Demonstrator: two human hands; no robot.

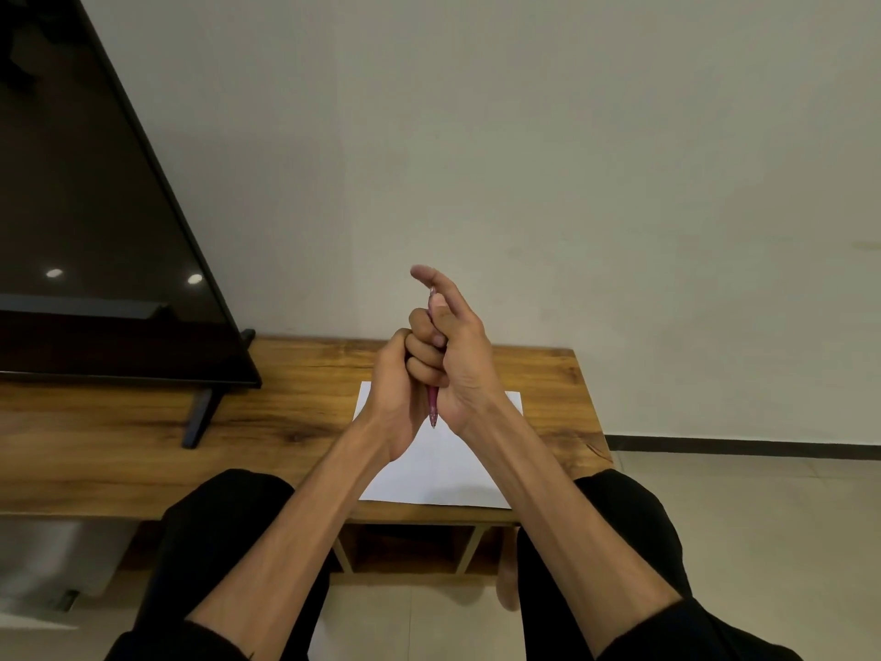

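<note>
Wooden table (295, 374) before me. Raised over its white sheet (443, 469), my right hand (465, 364) curls round a red pen (433, 403), upright, tip toward the sheet, one finger stretched up. My left hand (391, 374) is clenched against it; whether it grips, I cannot tell.

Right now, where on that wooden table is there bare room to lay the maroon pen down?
The brown wooden table is bare between the black stand leg and the white paper sheet, and in a narrow strip right of the sheet. The black flat television crowds the left end.
</note>
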